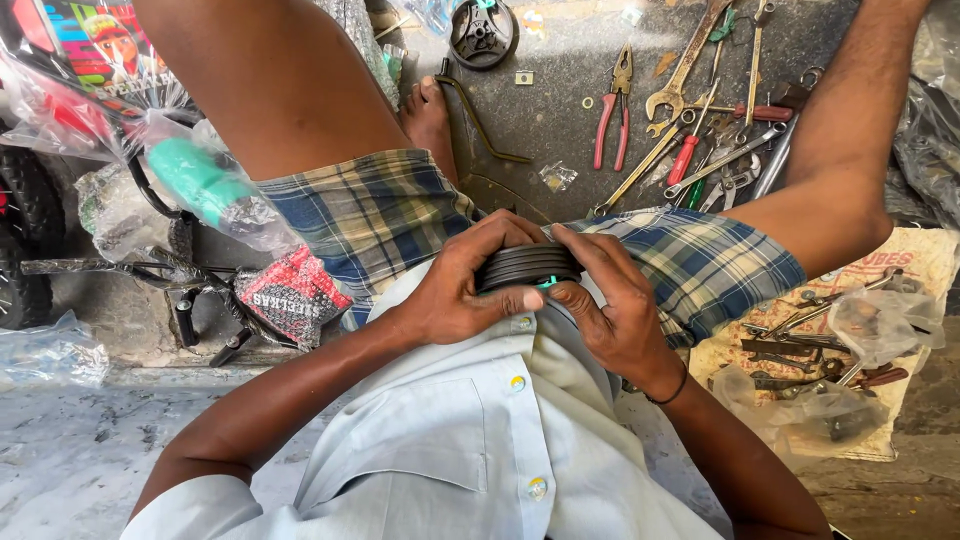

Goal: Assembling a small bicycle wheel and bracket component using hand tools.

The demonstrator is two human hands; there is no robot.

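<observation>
Dark, stained concrete floor (560, 110) across the top of the frame, strewn with hand tools: red-handled pliers (612, 110), open-ended spanners (685, 75), a red-handled screwdriver (688, 150), and a round black metal part (483, 32) at the upper edge. No raised surface anywhere; everything laid out at ground level. At the right edge, a printed paper sheet (925, 255) under a clear plastic bag of small metal parts (880, 320). At left, a green part wrapped in clear plastic (200, 185), a black toy wheel (25, 210) and a red-and-black patterned packet (295, 295).

In the middle of the frame, on a lap covered in blue checked cloth (700, 260), a black ribbed rubber ring (528, 266) with a sliver of green showing at its lower rim. Left hand (460, 290) clamped over the ring's left side, thumb pressed flat on the lower edge. Right hand (610, 310) clamped over its right side, fingers curled across the top, a thin black band at the wrist. Ring squeezed between the two, just above a pale buttoned shirt (480, 420).

Step in hand, judging by the grip: pressing or seating the ribbed ring against the green piece inside it. Any further working of it likely calling for even pressure from both thumbs and a small turn of the ring between presses, so as not to pinch one side.
</observation>
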